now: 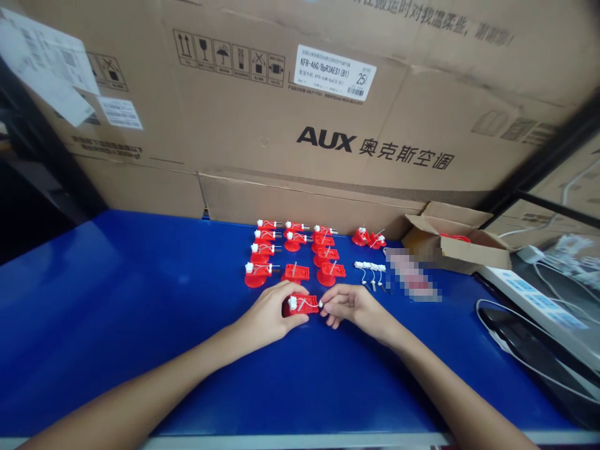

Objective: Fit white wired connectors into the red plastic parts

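My left hand [274, 310] grips a small red plastic holder [307, 304] from its left side, thumb in front and fingers behind. A white connector sits at the holder's left end, and a thin white wire runs from it across the top. At the holder's right end, my right hand [349, 306] pinches the small white tip of that wire [320, 304] between thumb and fingertips. Just beyond the hands stand several similar red holders [331, 272] in rows, many with white connectors and wires fitted. White connectors with short wires [370, 267] lie in a row to the right.
Behind the blue tabletop [187, 375] rises a large cardboard carton [262, 125]. An open small box [462, 250] with red pieces stands at the back right. A white power strip [534, 300], cables and a black device [520, 337] lie along the right side.
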A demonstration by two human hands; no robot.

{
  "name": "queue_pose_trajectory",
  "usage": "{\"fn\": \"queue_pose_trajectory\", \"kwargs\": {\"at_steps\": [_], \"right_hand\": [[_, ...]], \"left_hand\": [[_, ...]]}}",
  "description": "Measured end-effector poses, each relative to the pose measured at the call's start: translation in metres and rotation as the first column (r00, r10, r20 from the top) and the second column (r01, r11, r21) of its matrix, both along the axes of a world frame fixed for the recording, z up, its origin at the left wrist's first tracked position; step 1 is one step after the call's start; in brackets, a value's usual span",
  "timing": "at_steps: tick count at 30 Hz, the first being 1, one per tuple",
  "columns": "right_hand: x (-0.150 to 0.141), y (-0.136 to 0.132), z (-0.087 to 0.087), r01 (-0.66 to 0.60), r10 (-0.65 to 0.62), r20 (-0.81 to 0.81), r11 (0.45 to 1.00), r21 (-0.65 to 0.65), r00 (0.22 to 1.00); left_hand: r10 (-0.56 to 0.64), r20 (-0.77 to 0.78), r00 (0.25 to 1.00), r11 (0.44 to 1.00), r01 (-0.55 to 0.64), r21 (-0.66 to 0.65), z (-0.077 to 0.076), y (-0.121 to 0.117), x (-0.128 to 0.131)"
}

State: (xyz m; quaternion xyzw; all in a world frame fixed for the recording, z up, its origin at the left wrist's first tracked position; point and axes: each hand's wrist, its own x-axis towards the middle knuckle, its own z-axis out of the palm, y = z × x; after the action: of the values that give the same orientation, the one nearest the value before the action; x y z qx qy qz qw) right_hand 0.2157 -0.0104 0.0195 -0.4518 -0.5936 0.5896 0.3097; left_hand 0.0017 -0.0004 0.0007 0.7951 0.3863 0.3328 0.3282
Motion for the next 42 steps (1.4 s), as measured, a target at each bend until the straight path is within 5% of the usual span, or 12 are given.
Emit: {"fn": "queue_pose_trajectory", "kwargs": {"at_steps": [10,18,42], "right_hand": [[-0.006,-0.005,-0.004,0.019,-0.062,0.162,0.967,0.254,0.985],[-0.005,-0.01,0.004,-0.103,-0.075,0.339,0.871,0.479,0.938],[-0.007,-0.012,0.008,-0.153,-0.092,0.4,0.829,0.538,0.912]], "left_hand": [[-0.002,-0.057,0.998,1.0,0.002,-0.009,0.006,-0.001,-0.001],[-0.005,-0.062,0.998,1.0,0.004,-0.019,0.008,-0.001,-0.001],[-0.012,-0.07,0.997,0.999,0.009,-0.041,0.009,0.0,0.0]]}}
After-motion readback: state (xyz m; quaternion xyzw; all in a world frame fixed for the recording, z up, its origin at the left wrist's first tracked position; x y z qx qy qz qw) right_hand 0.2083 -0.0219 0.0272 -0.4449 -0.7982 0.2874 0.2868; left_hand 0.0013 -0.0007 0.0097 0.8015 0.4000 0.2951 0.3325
